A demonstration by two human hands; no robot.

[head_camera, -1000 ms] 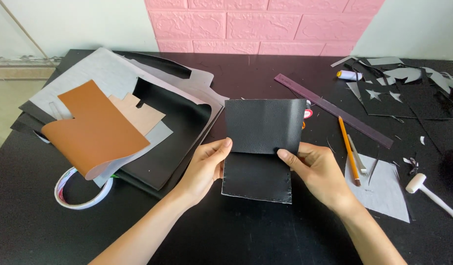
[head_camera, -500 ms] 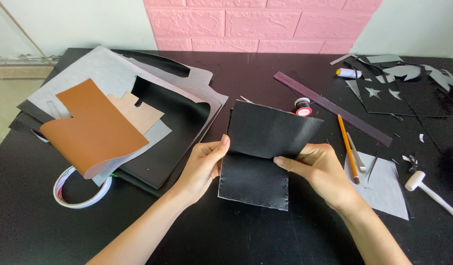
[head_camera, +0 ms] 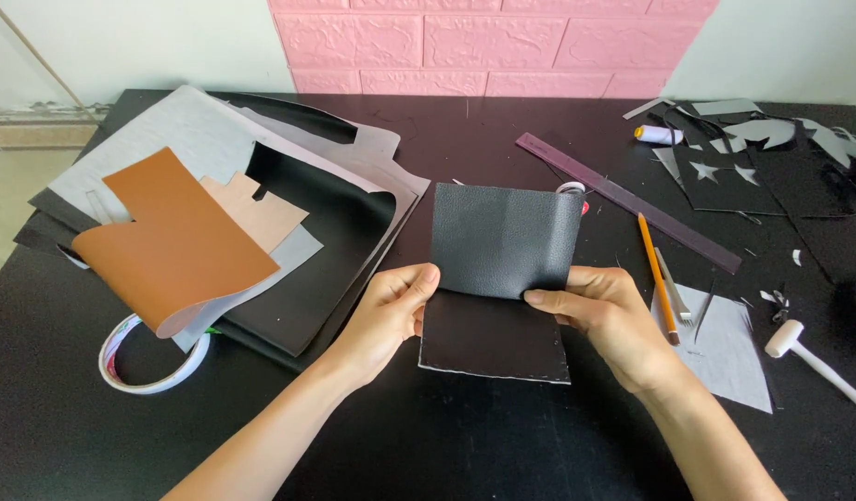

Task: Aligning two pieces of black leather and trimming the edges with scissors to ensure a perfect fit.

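1. The black table carries everything.
2. A stack of grey, black and brown leather sheets lies left of the folded black leather piece.
3. That piece sits mid-table, upper flap raised.
4. The left hand pinches its left edge, fingers closed on it.
5. The right hand grips its right edge likewise.
6. An orange pencil lies just right of the piece.

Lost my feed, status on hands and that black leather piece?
Left hand and right hand both pinch the folded black leather piece. Upper flap raised. Orange pencil beside right hand, clear.
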